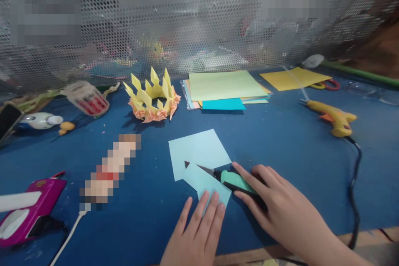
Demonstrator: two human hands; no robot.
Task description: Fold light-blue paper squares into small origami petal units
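Observation:
My right hand is closed round a green-handled craft knife, whose blade tip lies on a light blue paper sheet on the blue table. My left hand lies flat, fingers stretched out, pressing down a smaller light blue paper piece just left of the knife.
A yellow paper crown with orange roses stands at the back. Behind it lies a stack of coloured paper. A yellow glue gun with its black cable is at the right, a pink glue gun at the left. A mesh screen backs the table.

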